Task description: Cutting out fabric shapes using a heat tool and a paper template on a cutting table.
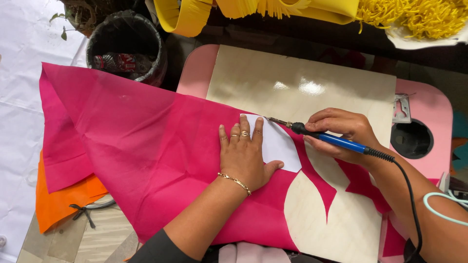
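Observation:
My left hand [245,156] lies flat, fingers spread, pressing a white petal-shaped paper template [280,146] onto a large pink fabric sheet [146,146]. Rings and a gold bracelet show on that hand. My right hand [341,134] grips a blue-handled hot cutting tool [336,140] like a pen. Its metal tip touches the fabric at the template's upper edge, just right of my left fingertips. A black cord [409,195] runs from the tool back over my right forearm. Petal-shaped holes show in the fabric at the lower right.
The fabric lies on a pale wooden board [302,83] over a pink table [429,112] with a round hole. Orange fabric [63,199] peeks out at left. A black bin [127,46] stands at the back left. Yellow foam pieces [414,17] lie along the back.

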